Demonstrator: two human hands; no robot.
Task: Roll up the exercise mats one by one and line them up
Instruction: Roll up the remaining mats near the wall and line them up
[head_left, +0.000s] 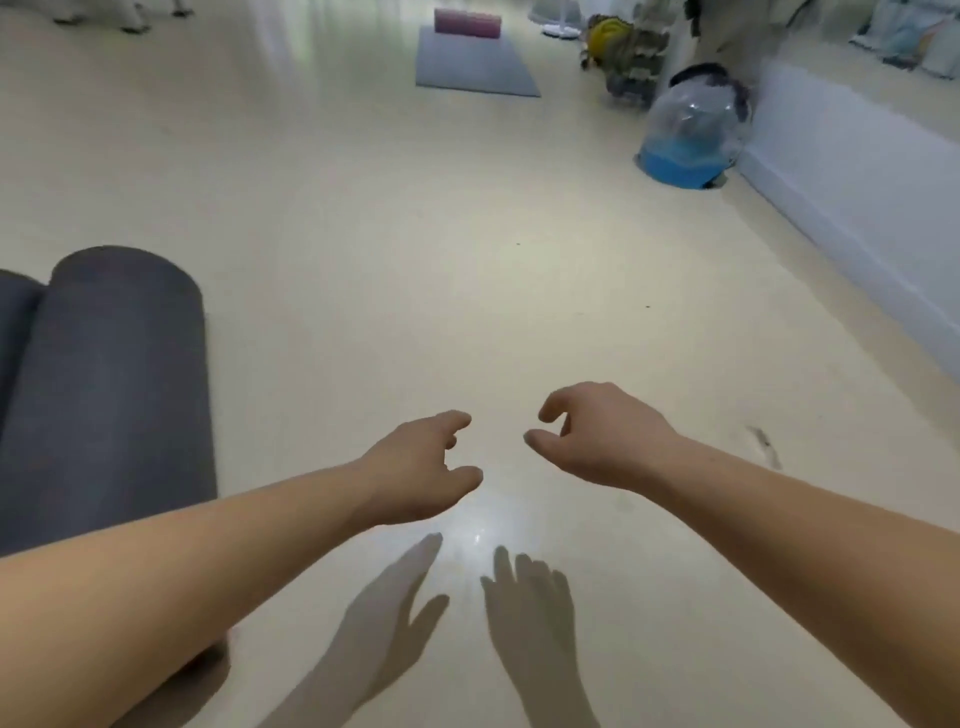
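Two bare arms are reaching forward from the bottom of the frame over a pale cream floor (363, 234). The left hand (421, 467) is hovering at lower centre, its fingers loosely curled and its thumb sticking out, holding nothing. The right hand (602, 436) is hanging just beside it with a small gap between them, its fingers curling loosely the same way and also gripping nothing. Both hands are casting grey shadows (530, 613) on the floor just below them.

At the left edge a dark grey rolled mat (114, 384) is lying on the floor, with a second roll (13, 322) touching its left side and running out of the frame. Both are sitting apart from the hands. At top centre a grey flat mat (475, 67) is lying spread out, well away from the hands, with a pink roll (467, 23) resting at its far end. At upper right a clear dome (691, 130) with a blue base is standing beside a white ledge (841, 171). Blurred clutter (623, 47) is sitting behind it.
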